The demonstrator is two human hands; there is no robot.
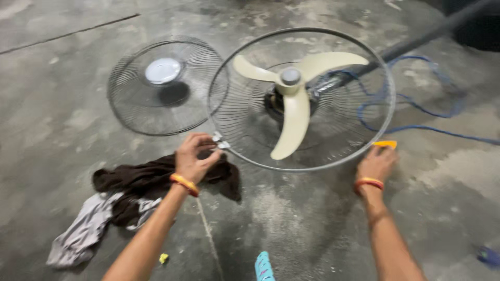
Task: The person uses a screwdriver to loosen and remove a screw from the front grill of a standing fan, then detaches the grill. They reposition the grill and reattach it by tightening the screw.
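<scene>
Teal object (264, 266) nearest, left hand (194, 160) pinching clip (220, 141), right hand (376, 162) – grip unclear – by yellow tool (386, 144), rags (151, 179) beside.

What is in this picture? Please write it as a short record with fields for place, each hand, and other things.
place: grey concrete floor
left hand: pinching a small metal clip on the rim of the rear fan guard
right hand: on a yellow-handled tool beside the rim
fan: cream three-blade propeller, lying face up
front guard: detached, flat on floor at left
cloths: brown cloth, grey cloth
cable: blue cable
</scene>
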